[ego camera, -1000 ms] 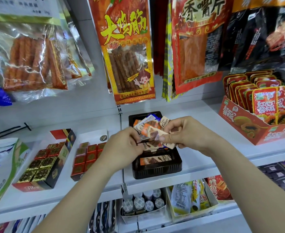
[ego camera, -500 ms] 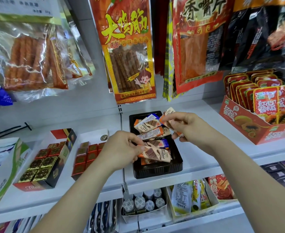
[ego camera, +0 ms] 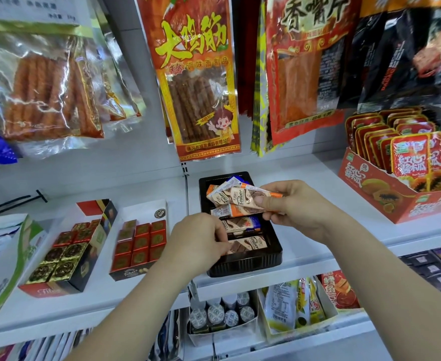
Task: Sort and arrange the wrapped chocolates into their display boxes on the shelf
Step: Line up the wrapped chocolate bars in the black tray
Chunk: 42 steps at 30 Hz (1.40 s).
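A black plastic tray (ego camera: 242, 265) stands on the white shelf, holding wrapped chocolate bars. My right hand (ego camera: 296, 209) grips a fanned bunch of beige and orange wrapped bars (ego camera: 236, 198) over the tray's far half. My left hand (ego camera: 197, 242) rests at the tray's left edge, fingers pinching the end of a beige bar (ego camera: 248, 246) lying in the front of the tray. A blue-ended bar (ego camera: 242, 224) lies behind it. Two open boxes, red square chocolates (ego camera: 141, 243) and gold and red squares (ego camera: 65, 252), stand to the left.
A red carton of papaya snack packets (ego camera: 396, 183) stands at the right on the shelf (ego camera: 315, 246). Large snack bags (ego camera: 198, 79) hang above the tray. A green and white bag (ego camera: 3, 251) lies at far left. Lower shelf boxes hold small bottles (ego camera: 222, 313) and sachets.
My right hand has shifted a little left with its bunch of bars over the tray's far half. My left hand has lowered one beige bar flat into the tray's front.
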Each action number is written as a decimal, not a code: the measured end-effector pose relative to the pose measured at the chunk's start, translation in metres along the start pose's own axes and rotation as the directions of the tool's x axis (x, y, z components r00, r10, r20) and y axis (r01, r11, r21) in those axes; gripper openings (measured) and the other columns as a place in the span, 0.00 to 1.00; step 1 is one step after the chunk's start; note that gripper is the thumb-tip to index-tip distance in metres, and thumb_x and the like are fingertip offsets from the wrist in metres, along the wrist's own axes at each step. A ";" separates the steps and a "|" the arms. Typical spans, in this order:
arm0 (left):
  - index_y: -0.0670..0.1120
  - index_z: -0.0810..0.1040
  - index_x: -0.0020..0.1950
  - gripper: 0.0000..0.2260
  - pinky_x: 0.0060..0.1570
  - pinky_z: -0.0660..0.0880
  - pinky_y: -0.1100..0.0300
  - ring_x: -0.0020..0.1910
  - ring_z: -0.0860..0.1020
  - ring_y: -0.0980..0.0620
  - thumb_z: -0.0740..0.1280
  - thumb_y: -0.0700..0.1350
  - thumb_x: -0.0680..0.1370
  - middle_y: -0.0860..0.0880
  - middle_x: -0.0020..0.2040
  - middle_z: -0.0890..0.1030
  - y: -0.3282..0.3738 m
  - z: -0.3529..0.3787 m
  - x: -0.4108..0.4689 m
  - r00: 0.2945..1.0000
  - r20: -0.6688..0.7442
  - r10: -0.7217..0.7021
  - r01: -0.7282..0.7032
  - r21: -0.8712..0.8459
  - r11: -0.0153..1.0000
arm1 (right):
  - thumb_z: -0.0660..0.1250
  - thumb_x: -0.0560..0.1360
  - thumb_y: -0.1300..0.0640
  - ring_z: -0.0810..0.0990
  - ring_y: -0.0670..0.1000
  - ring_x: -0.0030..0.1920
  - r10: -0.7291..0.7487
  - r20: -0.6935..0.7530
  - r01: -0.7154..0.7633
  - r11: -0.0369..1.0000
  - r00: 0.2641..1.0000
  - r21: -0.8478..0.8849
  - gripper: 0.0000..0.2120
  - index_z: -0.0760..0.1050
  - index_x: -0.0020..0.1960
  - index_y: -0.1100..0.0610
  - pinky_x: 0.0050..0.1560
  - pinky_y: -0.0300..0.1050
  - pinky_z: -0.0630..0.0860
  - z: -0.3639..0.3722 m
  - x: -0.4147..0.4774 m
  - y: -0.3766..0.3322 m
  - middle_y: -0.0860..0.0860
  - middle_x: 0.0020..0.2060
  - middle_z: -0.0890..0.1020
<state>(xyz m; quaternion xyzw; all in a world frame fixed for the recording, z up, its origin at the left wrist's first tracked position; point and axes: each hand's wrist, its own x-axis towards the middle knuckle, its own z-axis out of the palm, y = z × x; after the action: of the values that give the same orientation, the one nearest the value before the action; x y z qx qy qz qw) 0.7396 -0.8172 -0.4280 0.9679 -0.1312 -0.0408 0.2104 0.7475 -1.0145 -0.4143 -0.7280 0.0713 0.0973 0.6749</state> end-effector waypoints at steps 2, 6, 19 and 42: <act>0.54 0.81 0.38 0.05 0.30 0.65 0.67 0.33 0.72 0.61 0.73 0.51 0.72 0.59 0.33 0.75 0.000 0.001 0.000 1.000 0.008 0.015 -0.015 0.035 0.999 | 0.72 0.73 0.60 0.77 0.46 0.31 0.019 -0.003 -0.019 0.999 1.000 0.043 0.13 0.78 0.57 0.60 0.34 0.37 0.76 0.000 0.001 0.000 0.57 0.41 0.83; 0.53 0.80 0.40 0.03 0.38 0.74 0.63 0.37 0.77 0.59 0.71 0.47 0.74 0.57 0.36 0.79 -0.003 -0.005 0.003 1.000 -0.023 -0.021 0.019 -0.112 0.994 | 0.73 0.72 0.59 0.78 0.47 0.29 0.019 0.009 -0.019 0.998 1.000 0.056 0.12 0.80 0.55 0.58 0.30 0.36 0.75 0.001 0.000 0.000 0.57 0.40 0.83; 0.50 0.81 0.57 0.15 0.35 0.79 0.62 0.40 0.83 0.52 0.74 0.38 0.72 0.46 0.48 0.82 0.001 -0.019 0.006 0.993 0.044 -0.109 0.099 -0.815 0.571 | 0.71 0.70 0.50 0.79 0.47 0.30 -0.007 0.177 -0.003 0.998 0.984 0.058 0.17 0.81 0.54 0.60 0.29 0.35 0.77 0.012 -0.007 -0.006 0.55 0.35 0.83; 0.55 0.84 0.51 0.07 0.54 0.74 0.59 0.52 0.77 0.58 0.71 0.49 0.74 0.58 0.51 0.82 0.001 -0.008 -0.004 0.997 0.054 -0.048 0.059 -0.233 0.971 | 0.64 0.79 0.59 0.76 0.47 0.28 -0.090 -0.215 0.083 0.996 0.973 -0.040 0.08 0.79 0.55 0.60 0.28 0.36 0.73 -0.006 0.003 0.000 0.54 0.41 0.82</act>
<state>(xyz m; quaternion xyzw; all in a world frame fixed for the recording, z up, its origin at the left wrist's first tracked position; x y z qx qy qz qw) 0.7362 -0.8140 -0.4203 0.9382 -0.1043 -0.0851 0.3189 0.7509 -1.0205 -0.4143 -0.7471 0.1110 -0.0110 0.6553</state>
